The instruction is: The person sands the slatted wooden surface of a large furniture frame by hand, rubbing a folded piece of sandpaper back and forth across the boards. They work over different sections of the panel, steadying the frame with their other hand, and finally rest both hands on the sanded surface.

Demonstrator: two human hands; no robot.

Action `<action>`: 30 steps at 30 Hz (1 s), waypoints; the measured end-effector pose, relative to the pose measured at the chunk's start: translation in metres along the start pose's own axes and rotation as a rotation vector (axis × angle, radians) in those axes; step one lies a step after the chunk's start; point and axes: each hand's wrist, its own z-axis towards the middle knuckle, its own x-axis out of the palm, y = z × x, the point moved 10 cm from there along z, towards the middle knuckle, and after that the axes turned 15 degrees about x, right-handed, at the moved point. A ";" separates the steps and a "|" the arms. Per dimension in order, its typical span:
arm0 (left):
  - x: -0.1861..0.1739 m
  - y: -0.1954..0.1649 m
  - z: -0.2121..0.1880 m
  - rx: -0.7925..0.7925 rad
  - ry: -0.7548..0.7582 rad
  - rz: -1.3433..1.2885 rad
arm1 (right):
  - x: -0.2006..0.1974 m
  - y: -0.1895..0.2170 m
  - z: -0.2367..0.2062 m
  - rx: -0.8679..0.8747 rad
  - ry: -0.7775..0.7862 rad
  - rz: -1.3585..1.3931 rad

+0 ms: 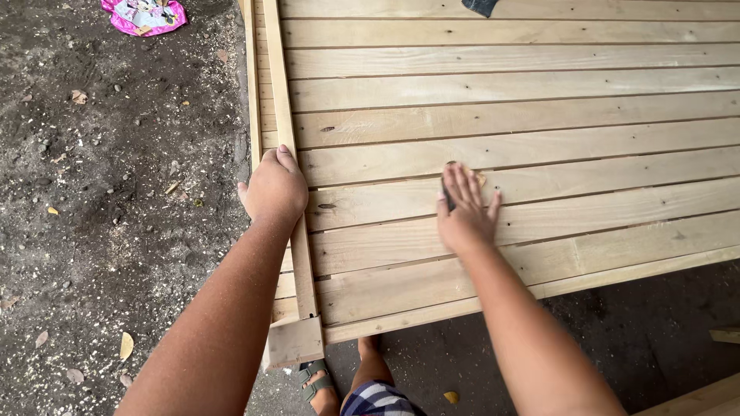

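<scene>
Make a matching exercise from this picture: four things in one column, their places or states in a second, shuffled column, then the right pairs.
Things:
1. left hand
2. right hand
3. pink wrapper
4. sandalled foot

Places or states:
A. lies on the dirt, top left
B. pressed flat on the wooden slats, something dark under the fingers
C. grips the upright edge batten
D. stands on the ground below the panel's corner

Pairs: 1-C, 2-B, 3-A, 4-D

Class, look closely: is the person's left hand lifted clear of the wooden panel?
No: the left hand grips the upright batten along the slatted panel's edge.
</scene>
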 end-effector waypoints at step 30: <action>-0.001 0.004 0.004 0.071 0.017 0.062 | 0.005 0.066 -0.087 -0.292 0.107 0.002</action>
